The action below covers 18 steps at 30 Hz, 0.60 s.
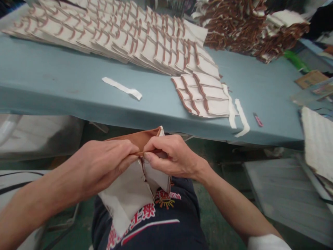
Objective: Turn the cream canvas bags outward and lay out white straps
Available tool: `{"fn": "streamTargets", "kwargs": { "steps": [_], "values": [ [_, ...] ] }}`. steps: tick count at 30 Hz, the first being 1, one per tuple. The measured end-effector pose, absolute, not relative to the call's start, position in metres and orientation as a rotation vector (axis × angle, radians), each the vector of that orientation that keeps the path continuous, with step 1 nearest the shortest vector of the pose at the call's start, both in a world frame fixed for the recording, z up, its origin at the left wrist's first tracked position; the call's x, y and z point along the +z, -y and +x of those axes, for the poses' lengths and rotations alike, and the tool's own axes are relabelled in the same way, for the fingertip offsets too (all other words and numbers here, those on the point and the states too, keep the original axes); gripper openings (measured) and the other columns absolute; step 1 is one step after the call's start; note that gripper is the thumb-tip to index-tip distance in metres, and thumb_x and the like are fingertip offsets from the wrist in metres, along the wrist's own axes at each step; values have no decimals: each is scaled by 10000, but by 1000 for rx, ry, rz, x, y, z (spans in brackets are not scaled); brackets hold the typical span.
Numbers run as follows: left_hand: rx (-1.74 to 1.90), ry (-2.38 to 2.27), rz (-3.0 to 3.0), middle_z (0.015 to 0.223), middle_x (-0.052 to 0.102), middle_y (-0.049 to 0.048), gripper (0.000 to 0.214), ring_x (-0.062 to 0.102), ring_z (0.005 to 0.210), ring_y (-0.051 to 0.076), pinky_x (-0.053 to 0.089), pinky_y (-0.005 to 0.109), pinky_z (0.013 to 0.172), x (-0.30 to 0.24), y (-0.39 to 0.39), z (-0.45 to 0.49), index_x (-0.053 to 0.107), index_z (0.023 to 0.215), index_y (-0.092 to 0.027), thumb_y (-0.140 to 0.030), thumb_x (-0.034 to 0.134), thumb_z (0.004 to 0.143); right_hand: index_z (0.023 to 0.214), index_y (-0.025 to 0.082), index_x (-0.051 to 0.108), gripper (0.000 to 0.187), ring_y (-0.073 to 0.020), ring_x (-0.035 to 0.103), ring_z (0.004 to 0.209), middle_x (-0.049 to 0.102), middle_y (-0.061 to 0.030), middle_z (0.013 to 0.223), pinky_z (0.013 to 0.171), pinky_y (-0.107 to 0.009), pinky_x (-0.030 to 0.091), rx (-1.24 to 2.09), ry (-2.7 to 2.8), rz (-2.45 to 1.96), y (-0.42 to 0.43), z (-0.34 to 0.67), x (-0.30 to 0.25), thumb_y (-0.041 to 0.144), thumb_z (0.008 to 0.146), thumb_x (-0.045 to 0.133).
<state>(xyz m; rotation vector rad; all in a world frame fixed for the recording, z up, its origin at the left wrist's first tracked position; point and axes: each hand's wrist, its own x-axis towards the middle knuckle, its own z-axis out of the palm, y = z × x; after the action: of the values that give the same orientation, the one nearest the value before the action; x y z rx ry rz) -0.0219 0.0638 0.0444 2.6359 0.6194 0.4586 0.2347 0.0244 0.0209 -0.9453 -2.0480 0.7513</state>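
Observation:
A sewn fabric piece [127,189], off-white on one side and brown on the other, hangs in front of my lap. My left hand [104,165] pinches its brown folded edge from the left, with the fingers pressed together. Close beside it, my right hand [173,154] grips the same edge between thumb and forefinger. A seam runs down from between the two pinches, with off-white cloth hanging on both sides. Behind my hands, the brown face shows along the top. Part of the cloth is hidden by my fingers.
Ahead stands a table with a blue-grey cover [65,83]. On it lie overlapping rows of off-white panels [117,36], a smaller stack of panels [210,93], white strips [122,88] and a small pink tool [258,119]. A brown-and-white fabric pile [234,27] rises at back right.

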Motion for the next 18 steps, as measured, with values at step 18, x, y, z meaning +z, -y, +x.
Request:
{"fn": "streamTargets", "kwargs": {
  "steps": [18],
  "values": [
    [370, -731, 2122, 643, 441, -96, 372, 436, 554, 83, 366, 196, 523, 62, -45, -18, 442, 701, -243, -288, 534, 1058, 994, 203, 754, 229, -182, 656, 815, 765, -28, 838, 786, -314, 476, 525, 2278, -840, -17, 249, 44, 379, 1102, 655]
  ]
}}
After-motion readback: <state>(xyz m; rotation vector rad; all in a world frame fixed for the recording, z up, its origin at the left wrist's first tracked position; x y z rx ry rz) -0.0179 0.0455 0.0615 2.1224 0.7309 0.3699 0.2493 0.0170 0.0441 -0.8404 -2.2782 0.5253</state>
